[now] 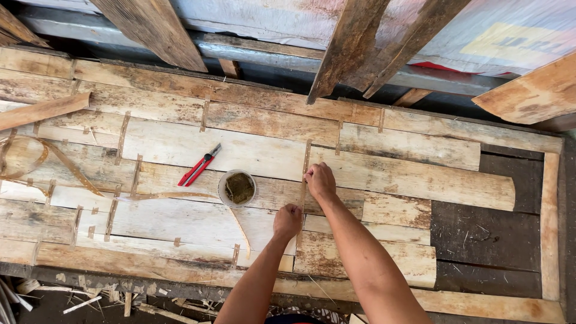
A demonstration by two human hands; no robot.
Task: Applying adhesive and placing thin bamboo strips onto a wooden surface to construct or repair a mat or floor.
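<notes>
**Both hands press a thin strip along a seam**

Where two pale veneer sheets (198, 144) meet, a narrow wooden strip (306, 165) runs across the joint — the right hand (320, 180) pinches its upper part, the left hand (287, 221) is clenched on its lower end, holding it flat. Just left, a small round tub (223, 180) holds a dark greenish-brown paste, beside red-handled pliers (200, 166).

Support: long wooden workbench (492, 234) covered with pale patched veneer sheets (180, 144).
Tool: red-handled pliers (199, 165) lay left of centre.
Container: small round tin of dark paste (237, 188) stood beside them.
Offcuts: curled veneer strips (66, 162) at left.
</notes>
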